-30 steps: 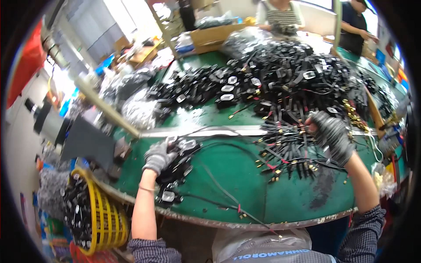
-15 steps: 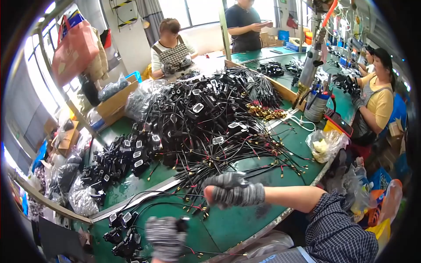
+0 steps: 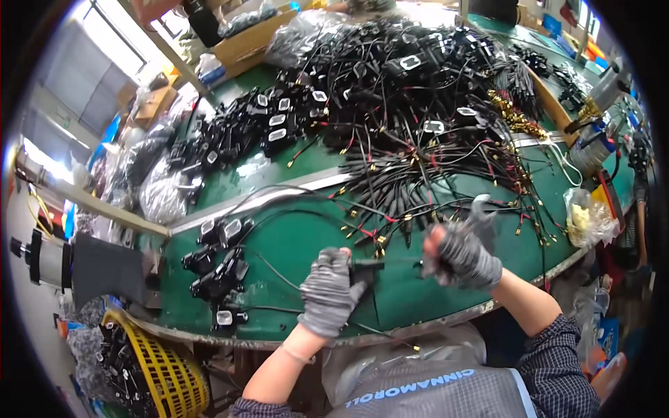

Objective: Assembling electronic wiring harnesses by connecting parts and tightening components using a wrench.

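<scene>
"Black piece (image 3: 371, 265): where do you have it?"

"Over the green bench (image 3: 418, 305), between the 2 hands; I can't tell if it touches the top. It juts rightward from the left hand (image 3: 327, 292), long axis roughly crosswise, pointing at the right hand (image 3: 460, 258). The left is nearer: I read its fingers as clamped on the piece's left end."

"And the right?"

"Fingers curled, just past the piece's free end. Blur there, so I can't tell whether it's gripping anything."

"Farther out?"

"Black parts (image 3: 223, 273) lie to the left, cable ends (image 3: 397, 188) beyond the hands, the big pile (image 3: 390, 97) behind those, and a yellow basket (image 3: 171, 362) below the bench's left edge."

"What differs from 0.5 s ago?"

"My view has swung left, bringing the basket in. The left hand was beside those parts; now it's well clear, and the 2 hands sit more level."
</scene>
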Available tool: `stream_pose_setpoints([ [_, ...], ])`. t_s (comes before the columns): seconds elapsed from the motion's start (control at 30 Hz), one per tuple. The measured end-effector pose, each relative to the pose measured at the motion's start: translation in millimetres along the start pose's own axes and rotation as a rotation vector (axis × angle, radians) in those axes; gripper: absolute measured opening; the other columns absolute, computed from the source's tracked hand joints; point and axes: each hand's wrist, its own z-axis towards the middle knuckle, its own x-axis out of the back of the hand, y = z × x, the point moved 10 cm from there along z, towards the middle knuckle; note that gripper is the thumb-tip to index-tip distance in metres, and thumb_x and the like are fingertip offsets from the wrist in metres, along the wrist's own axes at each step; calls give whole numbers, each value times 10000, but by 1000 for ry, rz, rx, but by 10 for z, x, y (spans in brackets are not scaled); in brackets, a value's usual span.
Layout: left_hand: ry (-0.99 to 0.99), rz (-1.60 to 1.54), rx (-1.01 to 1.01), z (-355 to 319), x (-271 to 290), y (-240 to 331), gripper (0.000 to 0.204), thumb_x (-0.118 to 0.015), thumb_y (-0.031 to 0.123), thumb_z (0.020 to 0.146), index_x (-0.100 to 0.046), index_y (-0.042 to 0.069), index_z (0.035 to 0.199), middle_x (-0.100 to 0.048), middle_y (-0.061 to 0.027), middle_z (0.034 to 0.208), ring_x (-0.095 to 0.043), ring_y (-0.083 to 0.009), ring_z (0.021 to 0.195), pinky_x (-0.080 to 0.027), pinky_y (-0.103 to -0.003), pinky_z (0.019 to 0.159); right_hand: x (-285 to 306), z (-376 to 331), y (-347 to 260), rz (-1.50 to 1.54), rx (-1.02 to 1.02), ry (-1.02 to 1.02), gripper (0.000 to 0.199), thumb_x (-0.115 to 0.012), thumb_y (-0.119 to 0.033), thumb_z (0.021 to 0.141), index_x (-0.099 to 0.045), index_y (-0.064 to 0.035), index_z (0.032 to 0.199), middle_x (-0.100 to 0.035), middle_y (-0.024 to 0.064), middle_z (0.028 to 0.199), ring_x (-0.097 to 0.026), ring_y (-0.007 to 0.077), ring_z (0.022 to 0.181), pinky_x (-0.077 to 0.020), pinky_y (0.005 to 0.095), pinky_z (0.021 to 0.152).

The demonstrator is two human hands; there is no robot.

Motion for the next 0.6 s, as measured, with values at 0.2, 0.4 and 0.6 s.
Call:
stream_pose_setpoints([
  [0.2,292,123,-17,-106,39,182,622,-672,263,561,-397,42,1073,-429,-157,993,-460,-319,883,-434,-364,713,-357,107,-309,262,259,-31,337,-442,-380,828,-491,-75,692,-525,20,573,-482,96,403,-369,202,360],
  [0.4,354,24,-49,-187,53,194,633,-667,273,565,-390,38,1083,-419,-170,1004,-456,-316,896,-429,-357,728,-689,58,-159,68,286,-72,437,-445,-483,791,-511,-54,737,-535,40,607,-510,110,492,-403,211,447],
  [0.6,142,-208,-36,-141,114,74,558,-670,233,588,-421,58,1056,-469,-133,980,-479,-299,871,-428,-352,717,-600,-70,-166,-40,481,10,435,-423,-452,807,-518,-31,754,-527,28,636,-506,102,571,-415,219,527],
])
